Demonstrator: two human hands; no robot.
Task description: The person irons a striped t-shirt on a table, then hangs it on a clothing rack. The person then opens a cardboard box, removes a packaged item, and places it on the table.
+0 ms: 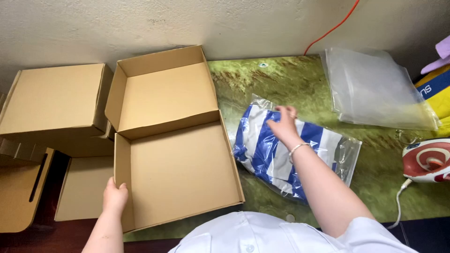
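An open brown cardboard box [183, 173] with its lid flipped back lies at the left end of a green marbled table [379, 173]. My left hand [115, 196] grips the box's left wall near the front corner. My right hand [282, 125] rests flat on a blue-and-white striped garment in a clear plastic bag [262, 150], which lies on the table just right of the box. A bracelet circles that wrist.
A stack of empty clear plastic bags [375, 89] lies at the back right. A red-and-white device with a cord [427, 160] sits at the right edge. Closed and flat cardboard boxes [54, 105] stand left of the table. An orange cable [330, 29] runs up the wall.
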